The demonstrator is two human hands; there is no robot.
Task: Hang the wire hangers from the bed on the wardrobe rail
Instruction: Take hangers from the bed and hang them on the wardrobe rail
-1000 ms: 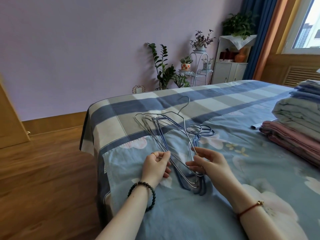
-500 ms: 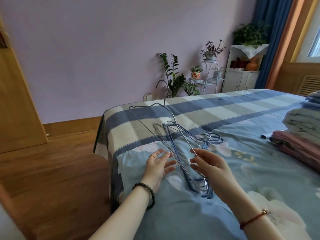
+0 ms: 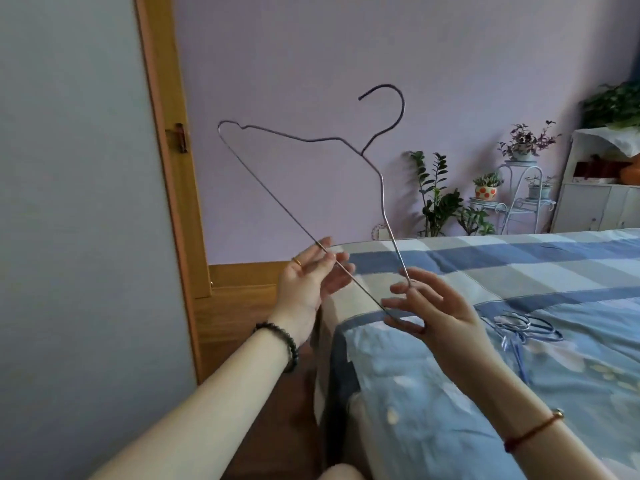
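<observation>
— One wire hanger (image 3: 304, 174) is up in the air at the centre of the frame, hook at the top, tilted so its long bar runs down to the lower right. See who has it?

— Both hands. The right hand (image 3: 440, 313), right of centre, pinches the hanger's lower corner between thumb and fingertips, the other fingers spread loosely. The left hand (image 3: 308, 282) sits just left of it, fingers half open (a ring on one of them), the bar passing across the fingertips (image 3: 329, 259); whether they press it or only touch, I cannot tell.

— And the rest of them?

— Several more hangers (image 3: 526, 329) lie in a tangled bunch on the bed (image 3: 519, 271), at the right edge of the middle, well apart from both hands. Blue and silver wire, resting on the flowered sheet.
</observation>
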